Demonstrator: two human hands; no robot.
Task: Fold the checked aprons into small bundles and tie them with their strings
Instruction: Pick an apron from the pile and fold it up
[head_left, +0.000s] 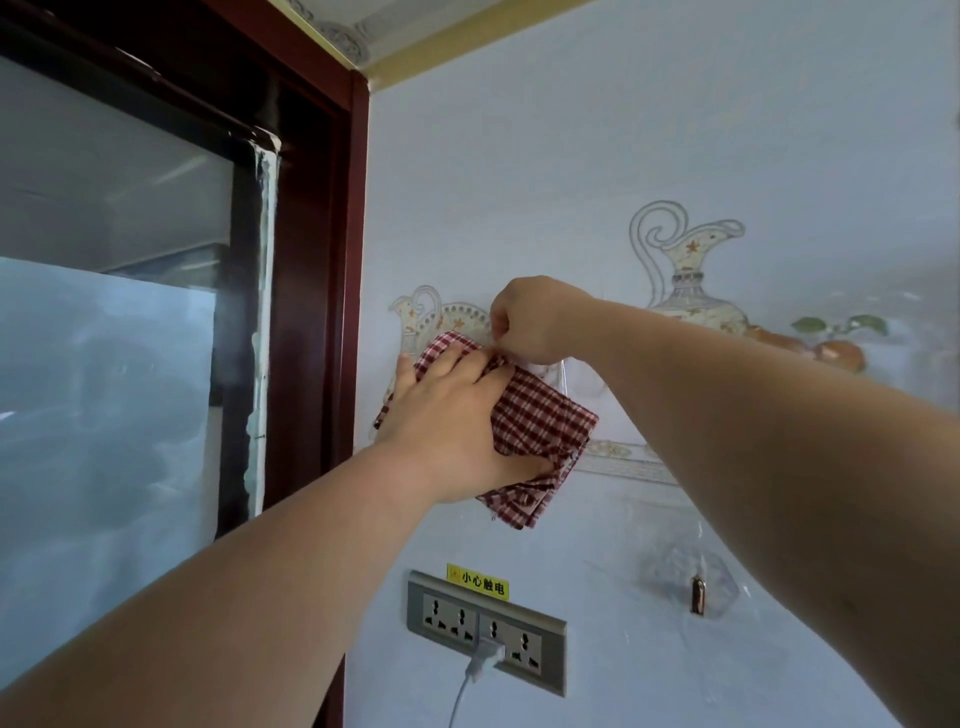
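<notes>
Apron (545, 415) folded small against the wall (623, 156), long axis slanting upper-left to lower-right. Left hand (447, 410) presses it flat, fingers straight; right hand (530, 322) has a pinch grip on its top edge.

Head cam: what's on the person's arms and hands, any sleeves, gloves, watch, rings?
Nothing worn shows: left forearm and right forearm are bare to the frame edge, no sleeve or cuff. On left hand and right hand: no gloves, no watch, strap or ring on the sides facing the camera.
</notes>
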